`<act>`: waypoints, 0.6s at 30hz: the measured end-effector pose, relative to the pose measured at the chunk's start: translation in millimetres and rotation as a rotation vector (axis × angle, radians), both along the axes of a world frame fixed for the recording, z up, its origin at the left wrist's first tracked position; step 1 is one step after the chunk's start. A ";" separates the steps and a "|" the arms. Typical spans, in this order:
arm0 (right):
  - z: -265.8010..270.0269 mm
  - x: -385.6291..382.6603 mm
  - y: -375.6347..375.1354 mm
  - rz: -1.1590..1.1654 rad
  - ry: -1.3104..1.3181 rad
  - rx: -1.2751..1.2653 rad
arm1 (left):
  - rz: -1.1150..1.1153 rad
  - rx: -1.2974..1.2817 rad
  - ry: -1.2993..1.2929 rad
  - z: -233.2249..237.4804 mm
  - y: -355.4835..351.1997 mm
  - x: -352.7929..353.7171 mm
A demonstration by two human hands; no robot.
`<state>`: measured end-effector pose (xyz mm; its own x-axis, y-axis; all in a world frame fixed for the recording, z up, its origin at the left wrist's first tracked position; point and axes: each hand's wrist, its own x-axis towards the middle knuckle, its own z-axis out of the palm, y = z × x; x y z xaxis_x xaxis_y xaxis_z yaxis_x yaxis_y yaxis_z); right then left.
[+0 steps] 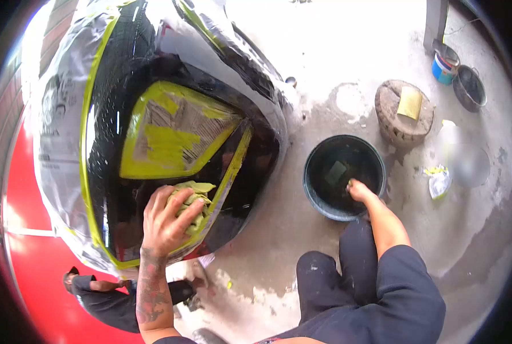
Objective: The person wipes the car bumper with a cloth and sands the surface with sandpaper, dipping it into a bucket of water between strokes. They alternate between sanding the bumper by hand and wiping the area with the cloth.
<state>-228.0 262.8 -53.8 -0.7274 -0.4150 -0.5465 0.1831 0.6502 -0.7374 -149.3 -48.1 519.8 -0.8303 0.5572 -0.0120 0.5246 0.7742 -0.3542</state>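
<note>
My left hand is wrapped round a crumpled yellow-green cloth against the glossy black car panel. Just above it, yellow-green tape and paper cover a roughly triangular area of the panel. On the right, my right hand reaches over the dark round tub, its fingers closed; what they hold, if anything, is too small to make out. A pale rectangular piece shows inside the tub, left of that hand.
A yellow sheet lies on a round stump beyond the tub. A blue-and-white bucket and a black basin stand at upper right. Near them is a plastic bag. Another person is at lower left.
</note>
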 end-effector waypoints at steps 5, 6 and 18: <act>100.1 33.1 -13.2 -0.494 -0.076 -0.258 | -0.009 -0.043 0.041 120.2 37.1 -59.3; 137.8 29.3 -25.9 -0.417 -0.034 -0.212 | 0.003 -0.038 0.062 144.2 39.2 -80.0; 505.6 -70.3 -196.8 -0.367 0.423 -0.663 | 0.056 0.174 -0.145 176.5 -0.5 -213.1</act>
